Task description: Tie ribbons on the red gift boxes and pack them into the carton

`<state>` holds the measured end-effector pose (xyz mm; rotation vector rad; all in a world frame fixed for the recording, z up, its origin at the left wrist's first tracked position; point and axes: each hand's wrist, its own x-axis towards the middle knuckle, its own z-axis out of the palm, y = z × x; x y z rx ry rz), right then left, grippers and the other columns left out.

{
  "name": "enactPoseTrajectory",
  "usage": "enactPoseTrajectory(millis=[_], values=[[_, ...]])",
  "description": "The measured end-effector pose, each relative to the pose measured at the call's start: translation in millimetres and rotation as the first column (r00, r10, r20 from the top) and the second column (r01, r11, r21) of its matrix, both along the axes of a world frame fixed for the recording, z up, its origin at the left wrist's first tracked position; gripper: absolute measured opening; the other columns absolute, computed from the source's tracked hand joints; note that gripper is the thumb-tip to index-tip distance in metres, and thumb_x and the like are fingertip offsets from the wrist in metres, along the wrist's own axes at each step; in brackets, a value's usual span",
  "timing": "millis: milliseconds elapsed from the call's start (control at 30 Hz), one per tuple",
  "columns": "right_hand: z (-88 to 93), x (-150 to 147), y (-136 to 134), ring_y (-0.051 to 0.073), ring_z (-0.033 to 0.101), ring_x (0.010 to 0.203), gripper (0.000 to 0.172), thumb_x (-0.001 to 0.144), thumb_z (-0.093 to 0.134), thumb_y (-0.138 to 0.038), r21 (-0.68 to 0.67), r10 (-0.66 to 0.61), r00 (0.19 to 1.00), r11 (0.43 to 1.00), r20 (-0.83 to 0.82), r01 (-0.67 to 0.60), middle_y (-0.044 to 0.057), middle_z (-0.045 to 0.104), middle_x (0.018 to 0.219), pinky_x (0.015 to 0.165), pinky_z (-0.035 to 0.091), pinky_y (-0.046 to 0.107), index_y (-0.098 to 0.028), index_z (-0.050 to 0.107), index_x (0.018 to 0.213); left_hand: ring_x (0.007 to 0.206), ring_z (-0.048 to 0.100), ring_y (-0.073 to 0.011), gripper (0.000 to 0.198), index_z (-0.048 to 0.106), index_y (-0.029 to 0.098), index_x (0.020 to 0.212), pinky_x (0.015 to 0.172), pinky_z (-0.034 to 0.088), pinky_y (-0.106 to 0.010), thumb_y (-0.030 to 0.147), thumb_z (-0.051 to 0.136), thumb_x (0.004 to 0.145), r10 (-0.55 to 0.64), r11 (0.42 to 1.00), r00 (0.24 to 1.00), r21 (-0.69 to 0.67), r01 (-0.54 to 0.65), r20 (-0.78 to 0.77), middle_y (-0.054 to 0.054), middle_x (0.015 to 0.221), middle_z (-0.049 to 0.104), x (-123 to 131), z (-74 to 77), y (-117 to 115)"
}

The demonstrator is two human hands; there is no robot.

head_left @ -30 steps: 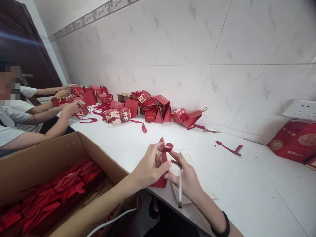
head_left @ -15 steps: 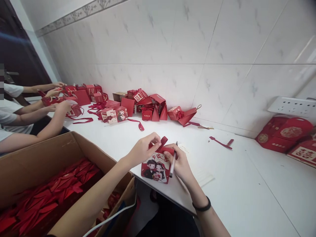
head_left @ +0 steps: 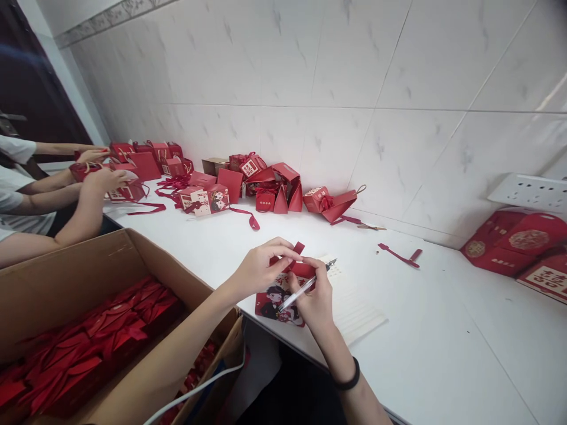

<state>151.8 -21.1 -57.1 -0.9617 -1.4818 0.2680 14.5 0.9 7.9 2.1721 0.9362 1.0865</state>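
A small red gift box with a printed bride and groom stands at the table's front edge. My left hand is closed at its top, thumb and fingers pinching a red ribbon. Close against it, my right hand has its fingertips at the ribbon too. A pen is gripped in that right hand, slanting across the front of the box with its dark tip up to the right. The fingers hide part of the ribbon and the box top.
Beside my left arm stands a cardboard carton full of red boxes. Written paper lies right of my hands. More red gift boxes line the wall. At the left, other people's hands handle boxes. A power strip is at right.
My right hand has turned, swinging the pen from steep to slanting across the box. Its fingertips have come up to my left fingers at the ribbon.
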Motion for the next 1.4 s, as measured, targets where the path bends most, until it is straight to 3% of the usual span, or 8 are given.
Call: enactPoseTrajectory(millis=[167,400,667,1100,1400], values=[[-1.3,-2,-2,0.014,0.057,0.064,0.015,0.079,0.056,-0.024,0.028,-0.058,0.998,0.998,-0.016,0.058,-0.001,0.058,0.077,0.058,0.047,0.024,-0.021,0.049,0.092,0.084,0.059,-0.0134,0.025,0.069,0.018,0.089,0.074,0.049,-0.023,0.013,0.046,0.08,0.027,1.0,0.998,0.007,-0.027,0.051,-0.004,0.093,0.06,2,-4.5,-2],[-4.7,-4,0,0.013,0.057,0.065,0.014,0.083,0.054,-0.024,0.032,-0.092,0.995,0.995,-0.026,0.093,0.0,0.059,0.081,0.058,0.047,0.025,-0.02,0.05,0.096,0.094,0.061,-0.0153,0.04,0.068,0.019,0.098,0.076,0.052,-0.023,0.004,0.044,0.07,-0.017,0.999,0.998,0.05,0.014,0.054,-0.005,0.106,0.059,-2,-7.5,-4],[-4.5,-5,1,0.014,0.058,0.072,0.009,0.088,0.051,-0.026,0.071,-0.091,0.994,0.993,-0.066,0.096,0.0,0.06,0.082,0.063,0.047,0.025,-0.02,0.052,0.093,0.091,0.061,-0.0147,0.033,0.066,0.018,0.099,0.076,0.052,-0.024,0.007,0.046,0.075,0.012,0.99,1.0,0.143,-0.015,0.019,-0.006,0.104,0.059,-2,-10.0,-4],[-2.3,-3,0,0.013,0.055,0.061,0.014,0.086,0.052,-0.033,0.007,-0.09,0.993,0.996,-0.078,0.091,-0.001,0.06,0.076,0.056,0.044,0.024,-0.019,0.053,0.09,0.095,0.061,-0.0145,0.031,0.066,0.019,0.099,0.074,0.054,-0.022,0.008,0.047,0.077,0.043,0.969,0.999,0.246,-0.039,-0.011,-0.006,0.104,0.059,-1,-11.5,-3],[-0.8,1,0,0.015,0.054,0.063,0.022,0.081,0.055,-0.041,-0.058,-0.178,0.983,0.983,-0.039,0.175,0.0,0.059,0.074,0.058,0.043,0.025,-0.019,0.054,0.082,0.09,0.062,-0.0137,0.033,0.065,0.018,0.103,0.076,0.053,-0.024,0.008,0.046,0.077,0.092,0.943,0.991,0.328,-0.055,-0.098,-0.006,0.109,0.058,0,-14.9,-3]])
